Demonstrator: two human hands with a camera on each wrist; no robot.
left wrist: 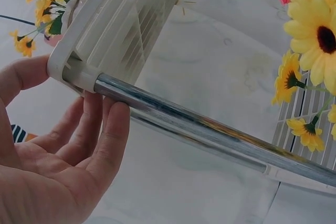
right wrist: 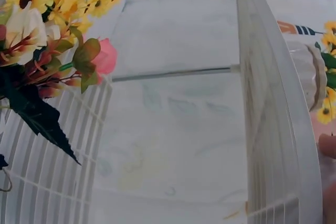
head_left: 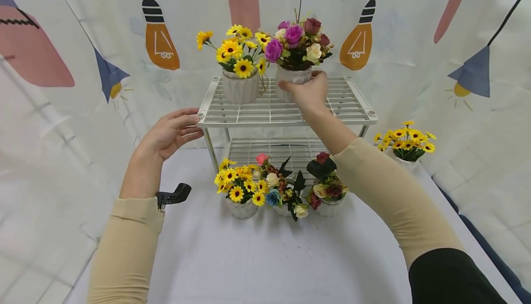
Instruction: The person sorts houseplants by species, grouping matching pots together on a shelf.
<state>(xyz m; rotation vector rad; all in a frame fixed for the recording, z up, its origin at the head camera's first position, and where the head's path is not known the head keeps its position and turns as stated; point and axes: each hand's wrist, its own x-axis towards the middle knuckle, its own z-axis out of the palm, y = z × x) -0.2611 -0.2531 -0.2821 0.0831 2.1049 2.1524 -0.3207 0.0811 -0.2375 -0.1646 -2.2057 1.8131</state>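
Note:
My right hand (head_left: pixel 310 93) grips the white pot (head_left: pixel 286 79) of an artificial rose arrangement, with purple, cream and dark red blooms, on the upper tier of a white wire rack (head_left: pixel 257 119). To its left stands a pot of yellow artificial daisies (head_left: pixel 240 87). At the rack's left front corner, my left hand (head_left: pixel 172 131) holds the frame. The left wrist view has its fingertips (left wrist: pixel 116 114) against the metal leg (left wrist: pixel 210 124) and another finger on the corner cap. In the right wrist view, only part of the right hand (right wrist: pixel 328 182) shows at the edge.
In front of the lower tier (head_left: pixel 286 145) are a yellow daisy pot (head_left: pixel 242 208), a mixed flower pot (head_left: pixel 278 195) and a dark red flower pot (head_left: pixel 329 207). Another yellow daisy pot (head_left: pixel 406 156) stands at the right on the white table (head_left: pixel 265 262). A patterned curtain hangs behind.

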